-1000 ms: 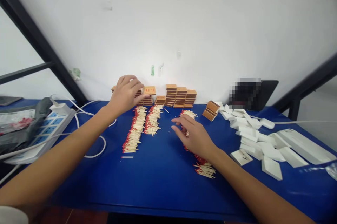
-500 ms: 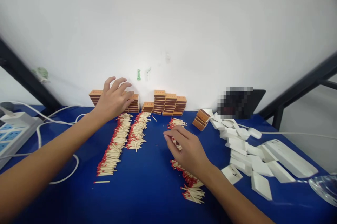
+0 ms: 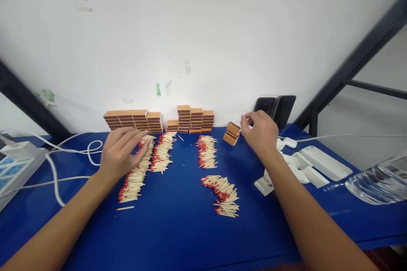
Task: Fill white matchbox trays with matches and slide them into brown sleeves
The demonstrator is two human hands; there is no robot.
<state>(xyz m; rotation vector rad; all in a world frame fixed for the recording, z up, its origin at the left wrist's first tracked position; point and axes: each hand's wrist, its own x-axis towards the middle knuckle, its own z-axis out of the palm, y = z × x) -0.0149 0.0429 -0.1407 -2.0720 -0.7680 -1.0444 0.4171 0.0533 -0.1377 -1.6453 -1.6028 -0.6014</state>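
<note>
My left hand (image 3: 122, 154) hovers by a long row of red-headed matches (image 3: 136, 177) and partly covers it. Its fingers are stretched out and hold nothing I can see. Over at the right, my right hand (image 3: 261, 133) is closed, fingertips curled together beside the white matchbox trays (image 3: 294, 169). A bit of white shows under its fingers; what they grip is mostly hidden. Two leaning matchbox sleeves (image 3: 232, 133) are just left of it. More matches lie in a second row (image 3: 163, 152) and in two right-hand piles, an upper one (image 3: 207, 152) and a lower one (image 3: 222, 194).
Stacked matchboxes (image 3: 127, 120) line the wall, with more stacks (image 3: 193, 120) further right. A power strip (image 3: 19, 169) and white cables sit at the left. At the right are a dark phone (image 3: 284, 110), a white case (image 3: 326, 163) and a clear plastic bottle (image 3: 375, 184).
My left hand has come down from the matchbox stacks toward the match row. My right hand has moved from the right-hand matches out to the white trays. The view has shifted slightly.
</note>
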